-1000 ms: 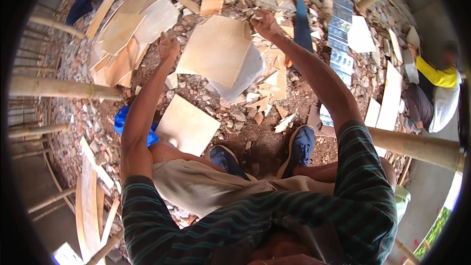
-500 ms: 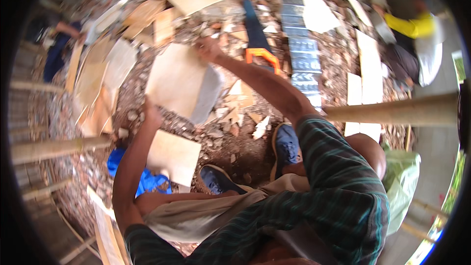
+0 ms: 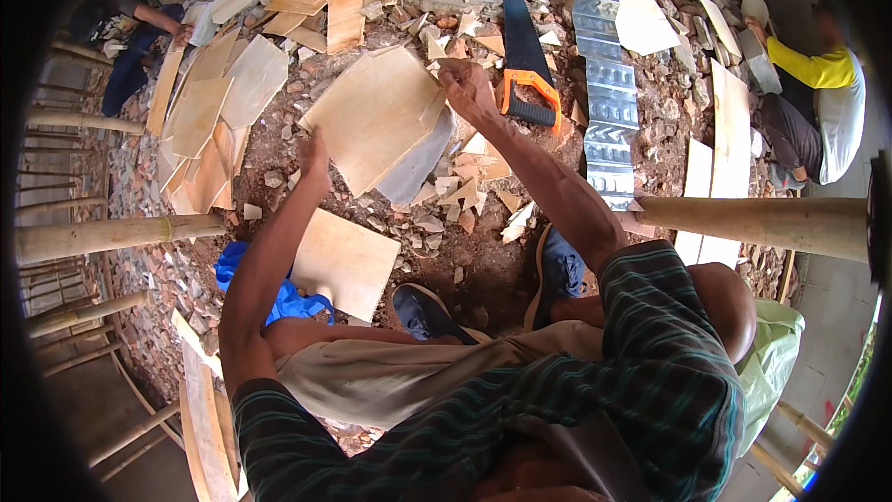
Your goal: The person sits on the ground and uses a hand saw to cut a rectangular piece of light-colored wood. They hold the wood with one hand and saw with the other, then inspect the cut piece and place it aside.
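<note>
A broad beige tile piece point(image 3: 372, 116) with broken corners lies between my two hands, over a grey piece point(image 3: 418, 163). My left hand point(image 3: 314, 156) is at its left edge, thumb up, slightly blurred; whether it grips the edge is unclear. My right hand point(image 3: 467, 91) is closed at the right corner, fingers pinched on the tile edge. A smaller, squarish beige tile point(image 3: 346, 262) rests on the ground near my left forearm, beside a blue cloth or bag point(image 3: 295, 305). Right of my right hand lies a handsaw point(image 3: 530, 56) with an orange and black handle.
Tile shards point(image 3: 465, 188) and rubble cover the ground. A stack of tile pieces point(image 3: 209, 116) stands left. A ridged metal strip point(image 3: 609, 84) runs along the right. Bamboo poles point(image 3: 753, 226) flank me. One co-worker point(image 3: 822, 84) crouches right, another point(image 3: 139, 37) left.
My right hand has shifted right along the tile, from its far edge to its right corner. The left hand has moved slightly farther out. The whole view has also shifted.
</note>
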`<state>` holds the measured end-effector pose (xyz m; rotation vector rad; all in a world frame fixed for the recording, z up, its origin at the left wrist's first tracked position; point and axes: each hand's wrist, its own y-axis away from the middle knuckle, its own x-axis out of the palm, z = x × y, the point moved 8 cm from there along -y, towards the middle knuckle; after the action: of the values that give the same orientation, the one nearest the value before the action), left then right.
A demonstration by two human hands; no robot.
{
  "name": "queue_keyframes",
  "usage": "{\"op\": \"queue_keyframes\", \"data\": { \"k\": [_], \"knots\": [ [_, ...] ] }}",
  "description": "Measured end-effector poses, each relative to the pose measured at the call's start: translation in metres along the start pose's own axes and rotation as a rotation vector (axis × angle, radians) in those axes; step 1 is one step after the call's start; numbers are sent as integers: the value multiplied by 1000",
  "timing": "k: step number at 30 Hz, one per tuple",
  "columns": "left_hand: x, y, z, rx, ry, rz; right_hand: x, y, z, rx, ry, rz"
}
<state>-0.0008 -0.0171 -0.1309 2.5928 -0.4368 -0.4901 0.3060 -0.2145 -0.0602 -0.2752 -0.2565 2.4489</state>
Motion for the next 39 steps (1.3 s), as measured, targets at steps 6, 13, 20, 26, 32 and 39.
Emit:
{"op": "queue_keyframes", "data": {
  "k": [6,13,20,26,32,39],
  "knots": [
    [22,54,13,6,75,42,6,2,26,-41,272,-39],
    [42,94,-8,-83,204,149,11,0,18,-12,252,-4],
    [45,93,-4,-90,163,116,13,-10,7,-82,292,50],
    [37,83,2,16,215,120,8,-18,-2,33,193,93],
    [37,89,0,95,102,171,7,-23,-5,138,9,220],
    [33,85,3,80,112,143,9,-30,-38,372,-225,320]
  ]
}}
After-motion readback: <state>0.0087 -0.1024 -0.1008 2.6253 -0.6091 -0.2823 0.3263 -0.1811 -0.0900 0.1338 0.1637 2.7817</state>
